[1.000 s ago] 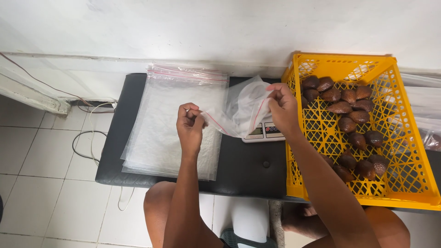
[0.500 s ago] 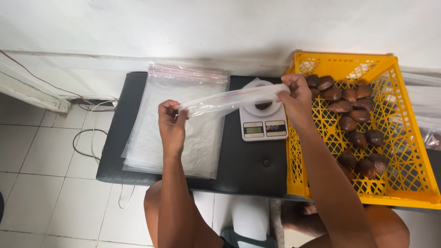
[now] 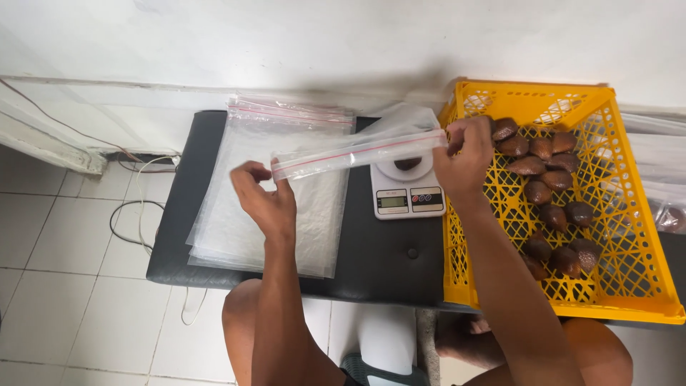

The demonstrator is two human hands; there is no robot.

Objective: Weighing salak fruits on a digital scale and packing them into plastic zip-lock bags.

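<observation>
A clear zip-top bag [image 3: 357, 152] is held stretched above the black bench [image 3: 386, 264].

Its ends are pinched by the left hand [image 3: 264, 200] and right hand [image 3: 463, 159], over a white kitchen scale [image 3: 407, 193], between stacked bags [image 3: 271, 193] and a yellow crate [image 3: 607, 236] of brown scaly fruit [image 3: 543, 179].

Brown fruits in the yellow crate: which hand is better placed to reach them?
Right. The right hand pinches the bag end at the yellow crate rim, beside the brown fruits; the left hand is far across.

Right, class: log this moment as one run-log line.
left hand: grips zip bag end | right hand: grips other end | bag: stretched above scale | crate: brown fruit
</observation>
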